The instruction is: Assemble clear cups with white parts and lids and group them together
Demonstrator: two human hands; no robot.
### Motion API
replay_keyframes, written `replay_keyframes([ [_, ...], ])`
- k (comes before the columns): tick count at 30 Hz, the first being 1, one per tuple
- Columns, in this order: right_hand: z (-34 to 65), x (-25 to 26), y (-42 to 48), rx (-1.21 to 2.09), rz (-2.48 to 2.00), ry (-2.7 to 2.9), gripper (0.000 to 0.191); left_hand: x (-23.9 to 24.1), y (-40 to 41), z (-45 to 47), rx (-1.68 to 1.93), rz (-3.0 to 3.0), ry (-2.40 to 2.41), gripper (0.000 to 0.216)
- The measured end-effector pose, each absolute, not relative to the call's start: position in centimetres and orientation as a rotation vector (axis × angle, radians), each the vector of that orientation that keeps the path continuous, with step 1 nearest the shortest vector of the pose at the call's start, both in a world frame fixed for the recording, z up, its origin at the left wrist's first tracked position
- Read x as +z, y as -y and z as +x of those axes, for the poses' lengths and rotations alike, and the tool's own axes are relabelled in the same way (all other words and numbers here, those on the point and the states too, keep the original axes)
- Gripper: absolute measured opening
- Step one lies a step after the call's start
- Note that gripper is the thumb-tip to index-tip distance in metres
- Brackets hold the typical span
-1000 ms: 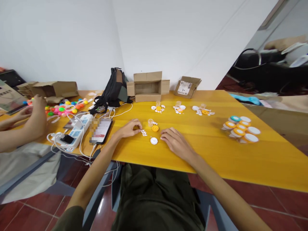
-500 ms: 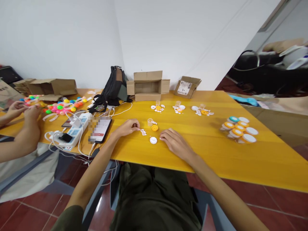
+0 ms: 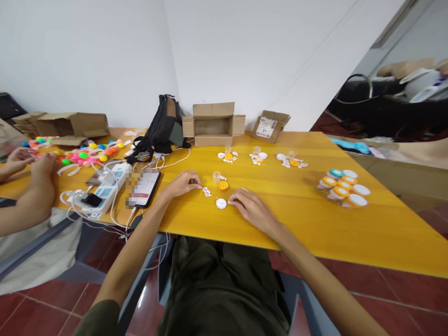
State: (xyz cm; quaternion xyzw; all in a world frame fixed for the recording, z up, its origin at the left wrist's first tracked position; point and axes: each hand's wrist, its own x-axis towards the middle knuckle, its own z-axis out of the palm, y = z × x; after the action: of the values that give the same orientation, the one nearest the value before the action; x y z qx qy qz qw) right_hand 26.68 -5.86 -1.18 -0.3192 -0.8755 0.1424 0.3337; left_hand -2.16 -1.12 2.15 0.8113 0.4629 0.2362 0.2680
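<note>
My left hand (image 3: 184,184) rests on the table with its fingers drawn together. Its fingertips are right beside a flat white openwork piece (image 3: 206,192); whether anything is between them is hidden. From the right, my right hand (image 3: 250,207) reaches in with thumb and index finger pinched. A tiny white bit shows at their tips, too small to name, close to a round white disc (image 3: 221,203). Beyond the hands lie an orange round part (image 3: 223,185), a small clear cup (image 3: 216,177) and a small white piece (image 3: 223,178).
Small piles of white and orange parts (image 3: 259,159) lie farther back. Lidded clear jars (image 3: 345,186) cluster at right. At left are a phone (image 3: 147,186), a power strip (image 3: 112,189) and another person's hands (image 3: 44,163) by colourful balls. Boxes (image 3: 214,140) and a backpack (image 3: 163,126) line the wall.
My right hand has shifted slightly left, closer to the white disc. My left hand has barely moved. The whole view has drifted a little.
</note>
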Motion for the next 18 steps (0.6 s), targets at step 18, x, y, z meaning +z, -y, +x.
replay_keyframes([
  [18, 25.4, -1.3, 5.4, 0.574, -0.839, 2.236, 0.021, 1.7, 0.9, -2.3, 0.626, 2.170, -1.194, 0.008],
])
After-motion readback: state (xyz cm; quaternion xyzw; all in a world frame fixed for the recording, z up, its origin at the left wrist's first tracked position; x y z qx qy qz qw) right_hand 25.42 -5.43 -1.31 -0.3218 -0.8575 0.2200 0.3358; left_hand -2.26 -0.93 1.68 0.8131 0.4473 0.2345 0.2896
